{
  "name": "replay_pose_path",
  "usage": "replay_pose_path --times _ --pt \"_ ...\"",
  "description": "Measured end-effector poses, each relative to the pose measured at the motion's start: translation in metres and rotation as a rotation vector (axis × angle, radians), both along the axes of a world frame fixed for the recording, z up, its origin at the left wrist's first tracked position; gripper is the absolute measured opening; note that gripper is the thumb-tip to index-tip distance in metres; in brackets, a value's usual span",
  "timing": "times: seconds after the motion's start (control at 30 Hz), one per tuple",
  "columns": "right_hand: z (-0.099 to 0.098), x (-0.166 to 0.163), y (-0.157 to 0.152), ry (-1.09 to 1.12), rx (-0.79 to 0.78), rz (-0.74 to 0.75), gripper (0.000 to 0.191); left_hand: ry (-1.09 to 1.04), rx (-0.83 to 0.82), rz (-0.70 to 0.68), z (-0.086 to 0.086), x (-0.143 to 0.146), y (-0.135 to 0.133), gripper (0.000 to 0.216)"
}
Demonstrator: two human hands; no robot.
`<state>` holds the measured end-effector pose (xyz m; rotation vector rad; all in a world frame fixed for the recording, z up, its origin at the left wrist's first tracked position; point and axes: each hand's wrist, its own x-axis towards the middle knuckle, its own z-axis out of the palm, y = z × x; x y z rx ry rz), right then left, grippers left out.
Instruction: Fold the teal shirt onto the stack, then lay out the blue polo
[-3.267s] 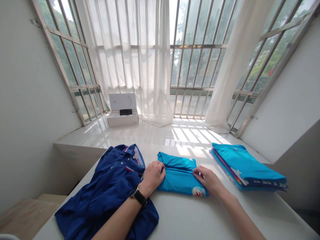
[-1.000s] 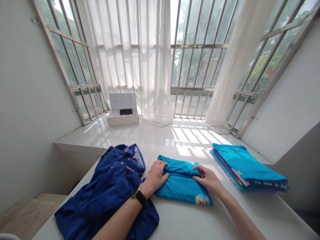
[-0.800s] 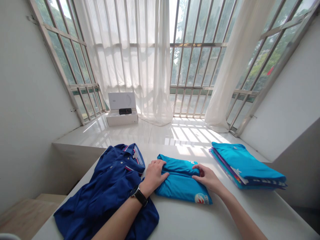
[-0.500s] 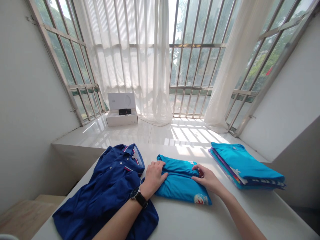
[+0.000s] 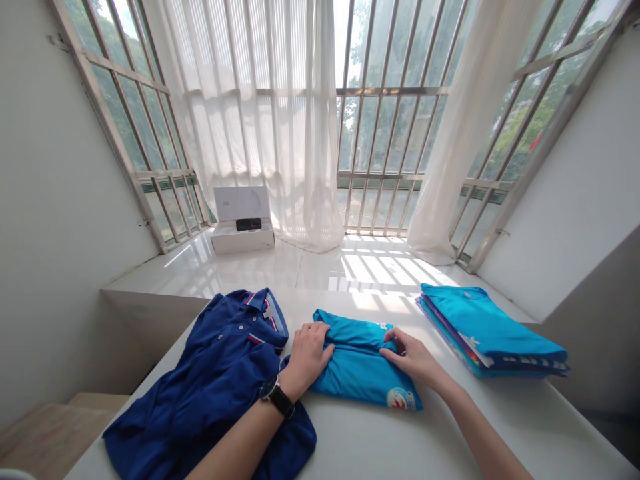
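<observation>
A bright blue shirt (image 5: 360, 370), folded into a narrow bundle with a lengthwise crease, lies on the white table in front of me. My left hand (image 5: 310, 350), with a black-strapped watch on the wrist, is closed on the bundle's left end, thumb near the crease. At the right end, my right hand (image 5: 413, 357) grips the fabric between thumb and fingers; some fingertips are hidden. A round printed logo shows at the bundle's lower right corner. Left of it, partly under my left forearm, a navy polo shirt (image 5: 200, 380) is spread out, collar away from me.
A stack of folded clothes (image 5: 493, 327), bright blue on top, sits on the right of the white table (image 5: 365, 447). Behind, an open white box (image 5: 243, 240) holding a black object stands on the sill. White curtains (image 5: 320, 133) hang before barred windows.
My right thumb and fingers have shifted very slightly left on the blue shirt. The left hand and the clothes look the same; the view has moved a touch.
</observation>
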<state>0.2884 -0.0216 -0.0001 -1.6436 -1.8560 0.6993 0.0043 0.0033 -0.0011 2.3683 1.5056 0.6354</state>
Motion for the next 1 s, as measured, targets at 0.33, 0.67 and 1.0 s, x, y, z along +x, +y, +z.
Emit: replay_pose_path --times 0.33,0.67,1.0 --pt "0.0 -0.002 0.0 -0.048 0.009 -0.027 0.029 -0.01 0.016 -0.018 -0.001 0.001 0.001 0.034" --pt "0.0 -0.002 -0.001 -0.026 0.012 -0.029 0.03 -0.139 0.039 -0.124 -0.01 0.002 0.006 0.036" --pt "-0.003 0.0 0.0 0.02 -0.003 -0.041 0.036 -0.185 0.054 -0.155 -0.011 0.003 0.007 0.049"
